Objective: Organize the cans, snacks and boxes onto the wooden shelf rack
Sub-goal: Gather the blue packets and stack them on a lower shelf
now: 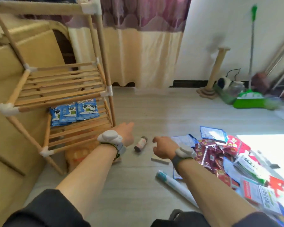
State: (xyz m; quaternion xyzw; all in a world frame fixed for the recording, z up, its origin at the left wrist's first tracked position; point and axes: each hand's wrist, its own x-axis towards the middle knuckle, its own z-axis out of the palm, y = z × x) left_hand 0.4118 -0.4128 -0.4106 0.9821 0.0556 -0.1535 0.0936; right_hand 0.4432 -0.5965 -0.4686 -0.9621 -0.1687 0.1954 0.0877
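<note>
Hovering left hand: fingers straight, holding nothing.
Right hand: fingers loosely curled, empty (somewhat blurred).
Small can: lying between both hands' fingers, touching neither.

Bottle between rack, snacks

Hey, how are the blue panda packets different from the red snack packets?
The blue panda packets sit on a lower tier of the wooden shelf rack; the red snack packets lie on the floor. The blue panda packets form a neat overlapping row; the red snack packets are a jumbled heap. Both are flat printed pouches.
</note>
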